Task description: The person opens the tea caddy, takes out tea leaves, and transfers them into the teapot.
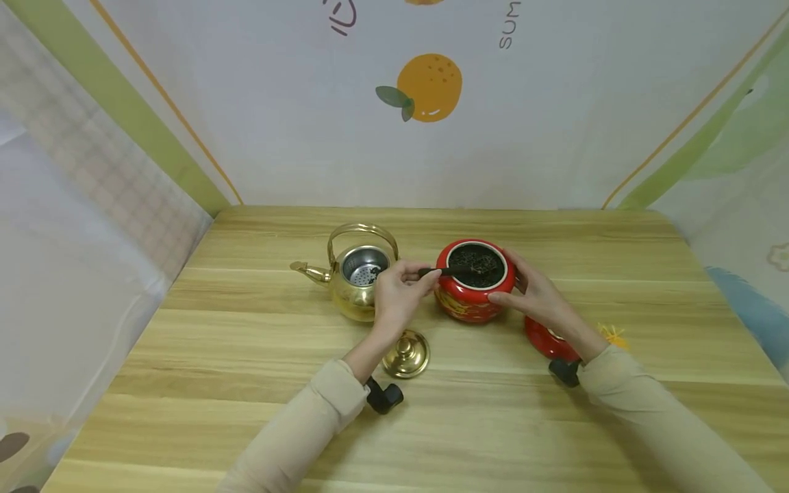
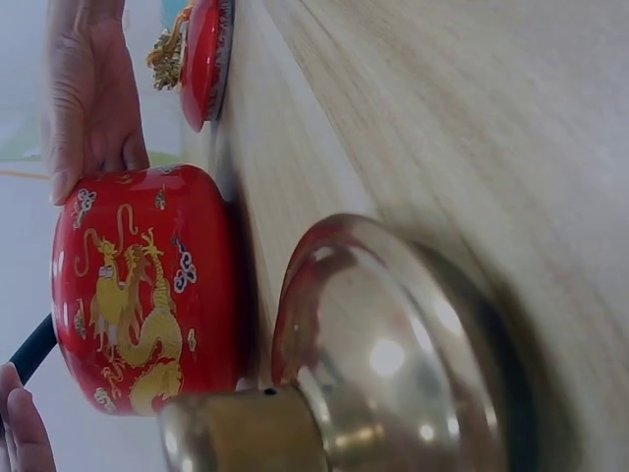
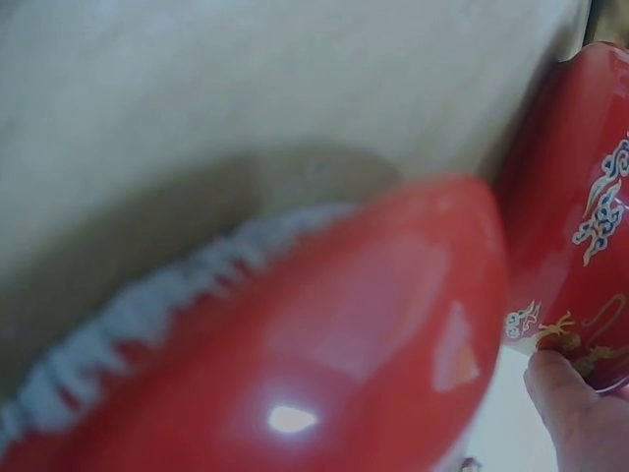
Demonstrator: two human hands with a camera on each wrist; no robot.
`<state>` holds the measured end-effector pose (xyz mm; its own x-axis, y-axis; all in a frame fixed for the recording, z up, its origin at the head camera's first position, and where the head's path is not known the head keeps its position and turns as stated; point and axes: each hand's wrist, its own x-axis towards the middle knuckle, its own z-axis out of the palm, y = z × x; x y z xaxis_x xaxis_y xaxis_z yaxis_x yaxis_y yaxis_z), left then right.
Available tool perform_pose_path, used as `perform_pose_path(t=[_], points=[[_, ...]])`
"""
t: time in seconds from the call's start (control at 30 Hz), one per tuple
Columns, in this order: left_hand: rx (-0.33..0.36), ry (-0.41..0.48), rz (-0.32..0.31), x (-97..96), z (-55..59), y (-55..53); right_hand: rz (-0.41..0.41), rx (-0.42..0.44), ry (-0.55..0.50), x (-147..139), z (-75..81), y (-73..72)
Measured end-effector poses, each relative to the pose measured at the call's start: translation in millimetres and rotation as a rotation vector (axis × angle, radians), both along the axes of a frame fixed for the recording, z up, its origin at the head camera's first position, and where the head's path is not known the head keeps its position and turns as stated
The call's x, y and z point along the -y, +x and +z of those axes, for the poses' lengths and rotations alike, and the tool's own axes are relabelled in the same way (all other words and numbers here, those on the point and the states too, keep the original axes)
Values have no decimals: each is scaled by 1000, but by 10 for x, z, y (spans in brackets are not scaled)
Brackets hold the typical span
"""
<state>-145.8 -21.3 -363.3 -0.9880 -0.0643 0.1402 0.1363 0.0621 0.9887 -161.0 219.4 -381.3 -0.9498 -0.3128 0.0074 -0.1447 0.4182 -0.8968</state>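
My left hand (image 1: 399,291) pinches a slim black tea scoop (image 1: 453,272); its far end lies over the dark dried tea leaves (image 1: 477,257) and partly merges with them. These leaves fill a round red tea jar (image 1: 471,305) with a white inner rim and a gold dragon. My right hand (image 1: 536,291) grips the jar's right side, thumb (image 3: 560,383) at its front and fingers behind. To the left stands a gold kettle (image 1: 354,301), lidless, its arched handle up. Inside its steel strainer (image 1: 357,263) are a few dark leaves, partly covered by my left hand.
The gold kettle lid (image 1: 405,355) lies knob up in front of the kettle, beside my left forearm. Under my right forearm is the red jar lid (image 1: 545,340), partly hidden, with a yellow-orange tassel (image 1: 612,335) close by. A printed cloth (image 1: 530,150) hangs behind the wooden table (image 1: 246,383).
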Motion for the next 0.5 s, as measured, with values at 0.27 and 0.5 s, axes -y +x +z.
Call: perform_pose_path(t=[0.27,0.5], points=[[-3,56,-9,53,63,75,4,2,1,-5,12,-6],[-27,87,-7,89,138,134,6,19,3,-3,30,8]])
